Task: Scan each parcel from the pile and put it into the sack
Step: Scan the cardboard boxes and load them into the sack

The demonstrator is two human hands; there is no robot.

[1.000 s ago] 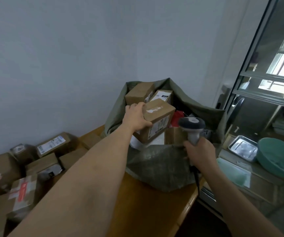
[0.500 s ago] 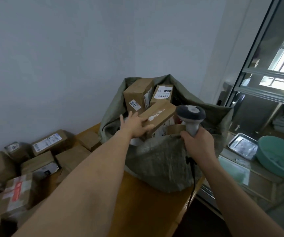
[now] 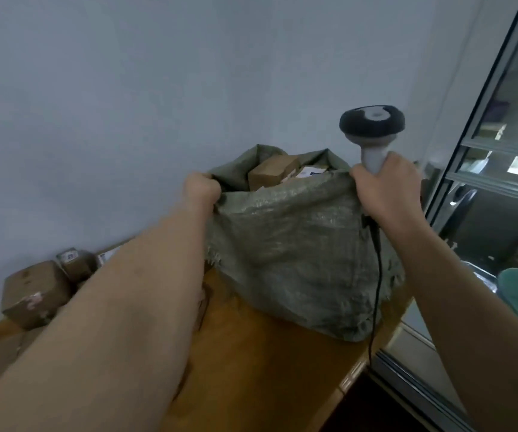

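Our left hand (image 3: 201,190) is curled tight, its grip bunching the left rim of the green woven sack (image 3: 295,244). Our right hand (image 3: 387,190) has its grip wrapped round the grey handle of the scanner (image 3: 372,126), head upright above the fist; the same fingers seem to pinch the sack's right rim too, though we cannot tell for sure. The scanner's black cable (image 3: 376,275) hangs down in front of the sack. The sack stands on the wooden tabletop (image 3: 251,353), mouth up, against the wall. Inside we see a brown parcel (image 3: 271,176) poking above the rim, and a white label (image 3: 309,173) just right of it. More brown parcels (image 3: 33,293) sit in a pile at the far left of the tabletop, well apart from the sack. A glass door (image 3: 500,151) is on the right.
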